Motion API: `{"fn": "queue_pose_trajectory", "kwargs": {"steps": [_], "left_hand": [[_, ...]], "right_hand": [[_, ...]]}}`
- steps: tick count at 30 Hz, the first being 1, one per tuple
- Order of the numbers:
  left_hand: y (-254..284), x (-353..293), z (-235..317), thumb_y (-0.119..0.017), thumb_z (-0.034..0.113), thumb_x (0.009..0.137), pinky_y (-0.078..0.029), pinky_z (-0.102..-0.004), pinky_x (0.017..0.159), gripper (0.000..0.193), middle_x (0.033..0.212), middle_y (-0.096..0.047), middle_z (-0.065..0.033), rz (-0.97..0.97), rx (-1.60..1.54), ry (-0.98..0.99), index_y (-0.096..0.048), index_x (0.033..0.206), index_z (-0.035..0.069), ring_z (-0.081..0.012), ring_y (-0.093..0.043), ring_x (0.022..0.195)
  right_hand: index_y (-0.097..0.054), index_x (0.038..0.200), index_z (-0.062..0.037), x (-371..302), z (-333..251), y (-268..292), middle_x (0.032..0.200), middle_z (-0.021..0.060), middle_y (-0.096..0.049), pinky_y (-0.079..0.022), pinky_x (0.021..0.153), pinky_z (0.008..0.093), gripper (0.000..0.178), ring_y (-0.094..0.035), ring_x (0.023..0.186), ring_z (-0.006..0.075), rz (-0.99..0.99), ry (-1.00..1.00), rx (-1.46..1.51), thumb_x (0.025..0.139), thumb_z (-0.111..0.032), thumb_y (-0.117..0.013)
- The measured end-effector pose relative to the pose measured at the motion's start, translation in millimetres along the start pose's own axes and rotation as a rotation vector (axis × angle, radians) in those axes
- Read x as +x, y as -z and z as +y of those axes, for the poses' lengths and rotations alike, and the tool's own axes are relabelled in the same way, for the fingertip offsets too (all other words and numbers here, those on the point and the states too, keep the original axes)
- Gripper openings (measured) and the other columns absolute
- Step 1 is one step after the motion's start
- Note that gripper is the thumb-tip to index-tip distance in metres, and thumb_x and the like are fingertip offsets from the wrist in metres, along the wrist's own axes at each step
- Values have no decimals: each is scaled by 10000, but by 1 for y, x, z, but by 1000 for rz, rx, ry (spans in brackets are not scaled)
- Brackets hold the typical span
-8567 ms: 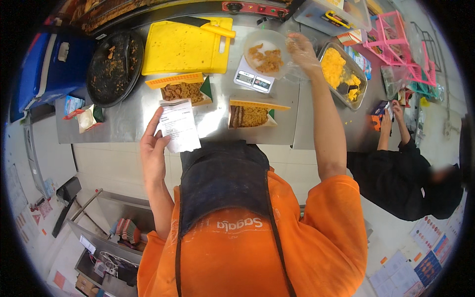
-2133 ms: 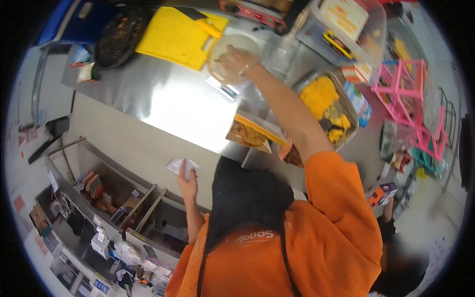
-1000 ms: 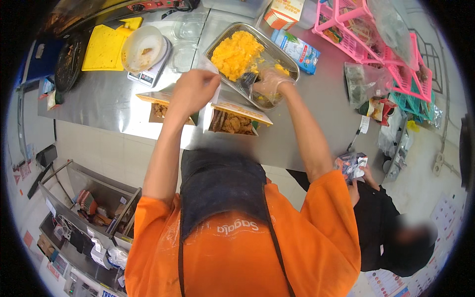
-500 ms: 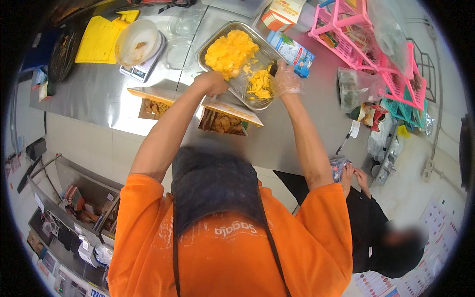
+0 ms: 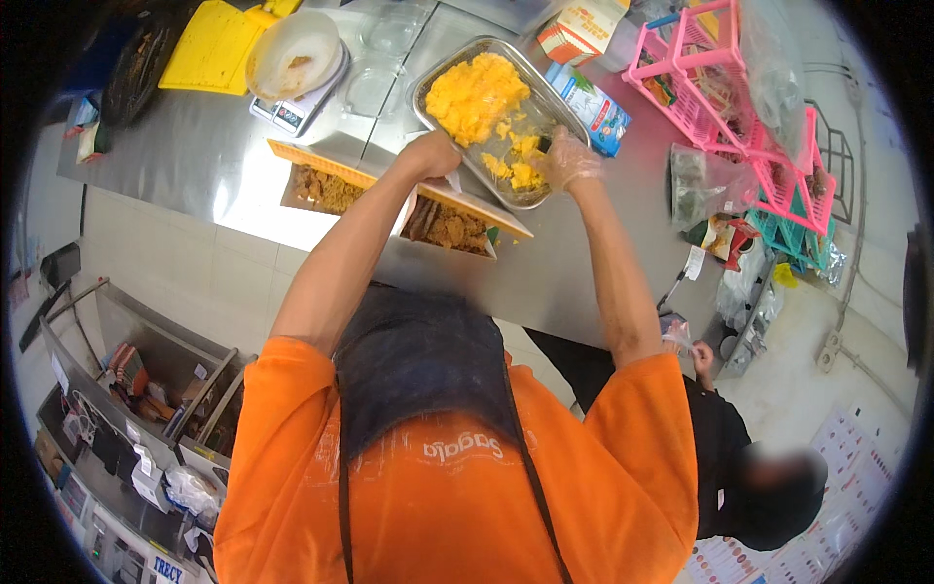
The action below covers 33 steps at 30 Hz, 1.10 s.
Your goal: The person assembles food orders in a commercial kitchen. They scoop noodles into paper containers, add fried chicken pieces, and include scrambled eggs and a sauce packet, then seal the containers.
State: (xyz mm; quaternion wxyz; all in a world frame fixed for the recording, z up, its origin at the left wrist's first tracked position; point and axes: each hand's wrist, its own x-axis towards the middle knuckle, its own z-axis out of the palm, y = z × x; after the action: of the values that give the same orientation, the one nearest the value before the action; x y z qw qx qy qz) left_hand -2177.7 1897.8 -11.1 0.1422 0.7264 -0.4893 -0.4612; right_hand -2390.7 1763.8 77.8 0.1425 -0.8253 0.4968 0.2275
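Note:
A metal tray (image 5: 572, 109) holds a large mound of yellow scrambled egg (image 5: 479, 97) and loose egg pieces (image 5: 516, 167) near its lower end. My right hand (image 5: 572, 159), in a clear plastic glove, closes round a small dark utensil (image 5: 542, 144) over the loose pieces; the utensil's kind is unclear. At the tray's near-left side my left hand (image 5: 434, 156) is curled closed, its fingertips hidden, with a whitish bit showing below it. Under that forearm, two open boxes stand with lids raised: one with noodle-like food (image 5: 326, 188), the other with brown fried pieces (image 5: 452, 226).
A white bowl (image 5: 292, 54) rests on a kitchen scale (image 5: 292, 115), beside yellow boards (image 5: 209, 49). Clear containers (image 5: 373, 90) lie left of the tray. At right are a blue carton (image 5: 595, 109) and pink baskets (image 5: 696, 78). Another person in black (image 5: 725, 428) works at lower right.
The small egg pile has spread out and moved about in the tray under my right hand's utensil. My left hand stays by the tray's side. The whole view has shifted slightly.

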Motion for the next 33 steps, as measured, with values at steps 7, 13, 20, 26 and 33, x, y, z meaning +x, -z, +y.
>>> {"fn": "queue_pose_trajectory", "kwargs": {"steps": [7,13,20,26,33], "left_hand": [[17,-15,24,-557,143,873,-545,-386,678,313,974,-733,-147,-167,-455,277,-718,1061,-49,-261,-695,755],[63,-117,41,-451,73,942,-416,-323,1058,414,1326,-620,-156,40,-598,-278,-617,1316,10,-229,-565,1236],[97,-223,62,-414,282,1011,-435,-328,1034,505,1462,-504,-121,46,-1043,-361,-489,1450,44,-200,-521,1266],[106,-252,65,-560,-13,832,-495,-314,920,729,1563,-377,-104,210,-749,-364,-355,1529,50,-177,-485,1286],[106,-266,67,-593,-87,735,-186,-364,1198,931,1614,-259,-143,303,-669,-380,-221,1576,65,-245,-228,1487]], "right_hand": [[-479,1304,71,-15,-28,-25,1272,287,-601,-472,1012,433,808,-585,1211,383,-219,24,88,813,-521,-727],[-426,1357,80,-8,-29,-5,1285,296,-591,-499,983,424,899,-594,1201,382,22,-62,297,804,-564,-721],[-495,1247,17,-28,-55,-2,1120,299,-657,-512,898,480,661,-651,1067,404,-106,161,73,865,-486,-688],[-534,1242,9,-22,-28,-2,1090,259,-680,-520,890,485,596,-664,1034,400,-280,305,-238,863,-429,-677],[-622,1191,14,-3,-17,-15,1107,257,-679,-515,902,447,583,-662,1037,387,-299,321,-108,840,-439,-727]]}}
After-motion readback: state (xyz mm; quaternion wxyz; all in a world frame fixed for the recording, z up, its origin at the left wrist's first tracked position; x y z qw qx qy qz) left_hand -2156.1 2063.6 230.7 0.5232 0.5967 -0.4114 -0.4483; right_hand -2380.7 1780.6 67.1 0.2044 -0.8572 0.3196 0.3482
